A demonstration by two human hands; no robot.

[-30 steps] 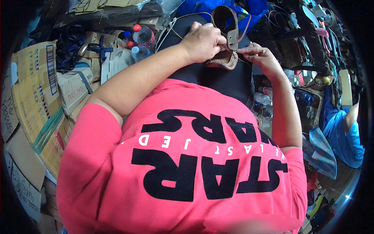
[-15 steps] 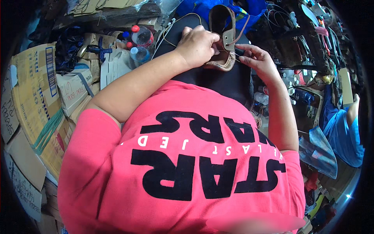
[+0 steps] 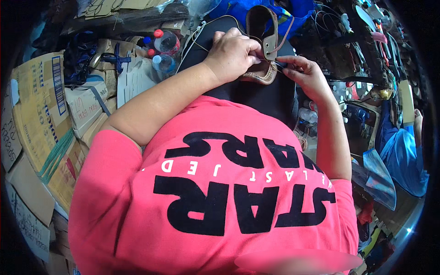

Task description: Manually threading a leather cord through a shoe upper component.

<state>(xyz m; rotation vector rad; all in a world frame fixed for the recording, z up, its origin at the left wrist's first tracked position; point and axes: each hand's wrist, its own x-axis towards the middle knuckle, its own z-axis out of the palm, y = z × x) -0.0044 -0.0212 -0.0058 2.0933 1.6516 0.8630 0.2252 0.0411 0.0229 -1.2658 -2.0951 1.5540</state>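
A brown leather shoe (image 3: pixel 260 75) lies on my dark-clad lap, its toe towards me and a row of stitches along the toe seam. My left hand (image 3: pixel 233 54) is closed on its left side, thumb and forefinger pinched at the seam near the eyelets. At the right edge of the toe, my right hand (image 3: pixel 306 75) pinches a thin strand, needle or thread, too fine to tell which. A tan cord (image 3: pixel 195 41) loops out beyond my left hand. One leather lace (image 3: pixel 288 32) hangs in a loop from the shoe's collar.
Plastic bottles (image 3: pixel 166 43) stand left of my lap. Cardboard boxes (image 3: pixel 41 101) are stacked farther left. A blue plastic bag (image 3: pixel 298 11) lies beyond the shoe. Cluttered shelving (image 3: pixel 366 50) fills the right side, with another person's blue-clad leg (image 3: pixel 403 156) below it.
My right hand has come slightly closer to the shoe's seam, its fingers bent more. The left hand keeps its hold, its thumb shifted a little. The shoe stays about where it was.
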